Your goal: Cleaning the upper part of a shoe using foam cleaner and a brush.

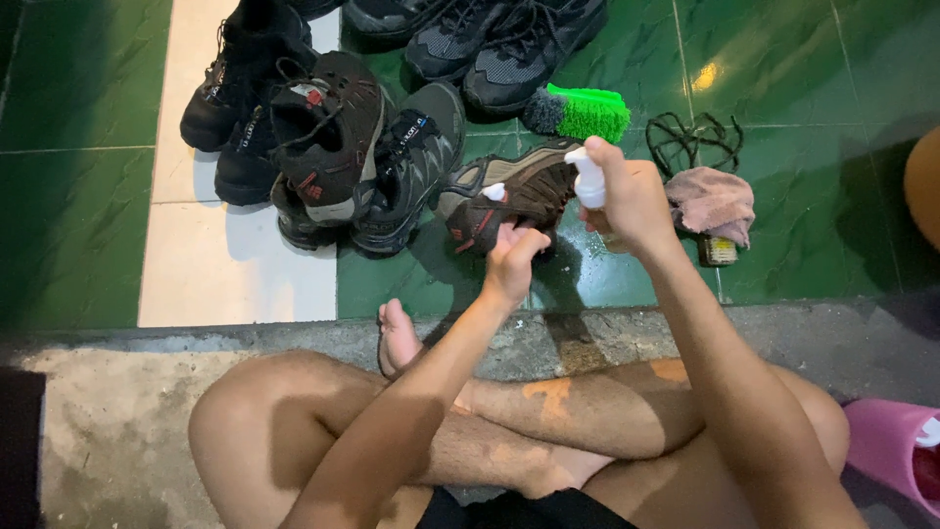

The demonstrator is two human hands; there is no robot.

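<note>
My left hand [512, 263] grips the heel of a brown and black shoe [519, 196] with red accents and holds it tilted above the green tiled floor. My right hand [632, 201] is closed around a small white spray bottle [588, 179], its nozzle turned toward the shoe's upper. Just behind the shoe lies a green scrubbing brush [585, 113]. I sit cross-legged on a concrete step, bare legs below the hands.
Several dark shoes [328, 147] are piled at the back left, more [504, 44] at the top. Black laces [693, 140], a pink cloth [715, 204] and a small jar [718, 252] lie to the right. A pink tub [886, 446] sits at the lower right.
</note>
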